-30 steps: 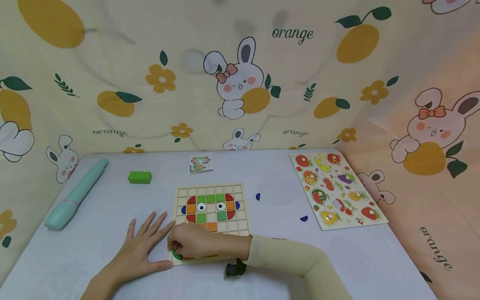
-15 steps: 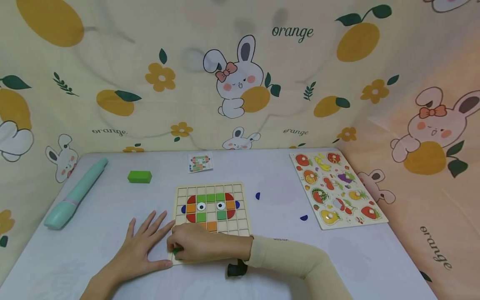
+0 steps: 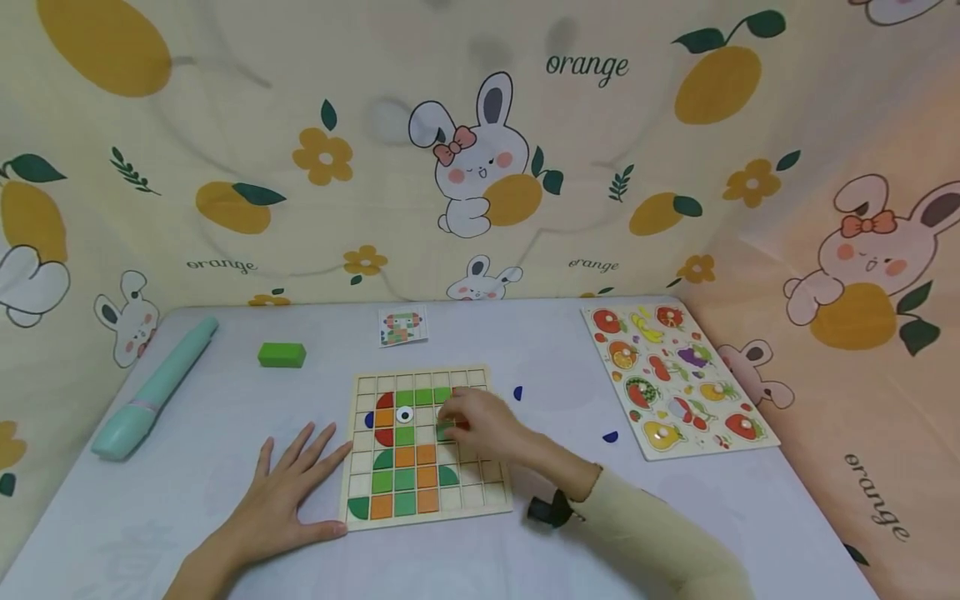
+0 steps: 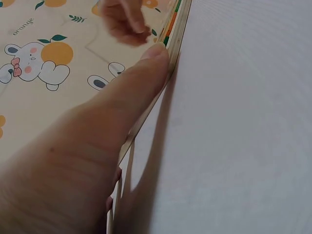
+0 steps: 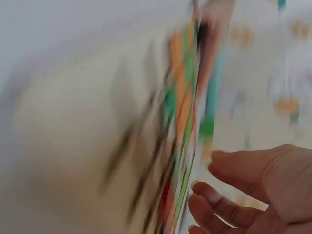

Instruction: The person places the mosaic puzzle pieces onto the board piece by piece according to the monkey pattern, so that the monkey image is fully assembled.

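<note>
A wooden grid board [image 3: 472,473] lies on the white table, with red, orange, green and blue tiles and a round eye tile [image 3: 404,414] set in its squares. My left hand [image 3: 281,492] lies flat with spread fingers, its thumb and fingertips touching the board's left edge. Above the board's right part is my right hand [image 3: 483,425], fingers loosely bent and covering some tiles. In the right wrist view a gap shows between that hand's thumb and fingers [image 5: 209,200], with nothing held. A green quarter-round tile [image 3: 358,507] sits in the lower left corner square.
Two blue half-round tiles [image 3: 518,392] lie right of the board. Farther right is a fruit puzzle board [image 3: 641,390]. A printed pattern card [image 3: 402,327] and a green block [image 3: 282,355] lie behind; a long mint-coloured object, perhaps a folded umbrella [image 3: 153,392], lies at left.
My right hand has left the green quarter-round tile at the lower left and moved up and right across the board, uncovering the lower rows. My left hand stays put.
</note>
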`<state>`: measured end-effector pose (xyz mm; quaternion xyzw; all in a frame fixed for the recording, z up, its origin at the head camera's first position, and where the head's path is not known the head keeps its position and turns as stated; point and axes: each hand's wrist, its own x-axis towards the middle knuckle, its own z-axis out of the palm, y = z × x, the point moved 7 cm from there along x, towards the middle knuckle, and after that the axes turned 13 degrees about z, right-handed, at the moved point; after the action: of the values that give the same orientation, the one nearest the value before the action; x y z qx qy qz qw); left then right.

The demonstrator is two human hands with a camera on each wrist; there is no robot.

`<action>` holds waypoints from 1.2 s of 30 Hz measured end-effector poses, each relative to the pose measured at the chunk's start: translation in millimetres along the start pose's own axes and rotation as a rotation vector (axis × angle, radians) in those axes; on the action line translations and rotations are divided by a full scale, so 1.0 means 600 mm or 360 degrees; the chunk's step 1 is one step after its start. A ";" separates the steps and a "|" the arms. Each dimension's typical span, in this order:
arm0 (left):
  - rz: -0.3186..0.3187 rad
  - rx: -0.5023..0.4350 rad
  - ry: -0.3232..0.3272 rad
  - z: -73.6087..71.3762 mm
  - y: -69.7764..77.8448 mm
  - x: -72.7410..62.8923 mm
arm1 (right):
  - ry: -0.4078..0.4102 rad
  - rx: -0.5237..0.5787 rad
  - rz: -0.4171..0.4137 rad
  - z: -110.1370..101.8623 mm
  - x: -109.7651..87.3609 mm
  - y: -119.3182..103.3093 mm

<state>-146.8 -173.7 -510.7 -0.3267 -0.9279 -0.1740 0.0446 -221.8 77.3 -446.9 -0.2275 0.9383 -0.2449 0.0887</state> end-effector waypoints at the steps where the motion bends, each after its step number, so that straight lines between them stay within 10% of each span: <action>1: -0.0004 -0.0004 -0.0003 -0.001 0.000 0.000 | 0.0057 -0.0016 0.0086 -0.018 0.000 0.030; 8: -0.0026 -0.0036 -0.0009 -0.004 0.001 0.000 | -0.0075 -0.0274 0.0444 -0.121 -0.045 0.187; 16: -0.0039 -0.0036 -0.0019 0.000 -0.001 0.002 | -0.0292 -0.0254 0.0747 -0.164 -0.132 0.275; 36: -0.0043 -0.0063 -0.0022 0.000 -0.003 0.002 | -0.0201 0.0233 0.0521 -0.140 -0.190 0.327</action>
<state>-148.8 -174.3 -510.7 -0.3163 -0.9289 -0.1905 0.0293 -219.7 318.4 -466.0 -0.0796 0.9350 -0.2801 0.2023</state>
